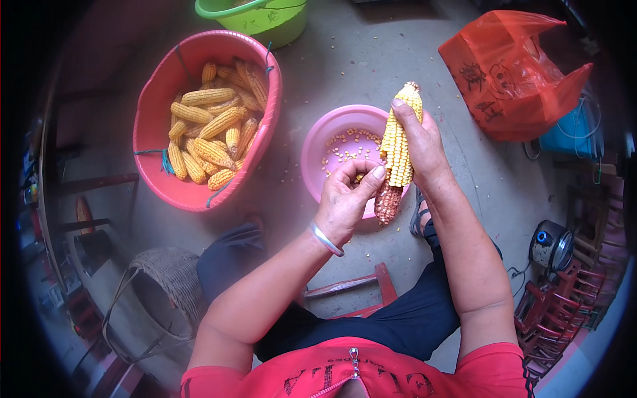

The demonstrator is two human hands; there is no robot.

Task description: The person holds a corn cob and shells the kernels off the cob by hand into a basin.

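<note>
My right hand (423,142) grips an ear of corn (397,149), with the thumb laid along its upper part. Yellow kernels cover most of the ear, while its lower end is bare reddish-brown cob (387,203). My left hand (348,191), with a silver bangle at the wrist, pinches at the ear's left side where kernels meet bare cob. Its fingers are curled, and a little yellow shows in the gap between them. Below both hands stands a pink plastic basin (317,132) with loose corn kernels (351,144) scattered on its bottom.
A large red-pink tub (154,109) holds many ears of corn (214,124) at left. Behind it is a green basin (278,25). A red plastic bag (502,79) stands at right. A wicker basket (169,263), a red wooden stool (385,286) and an electric appliance (545,244) are nearer.
</note>
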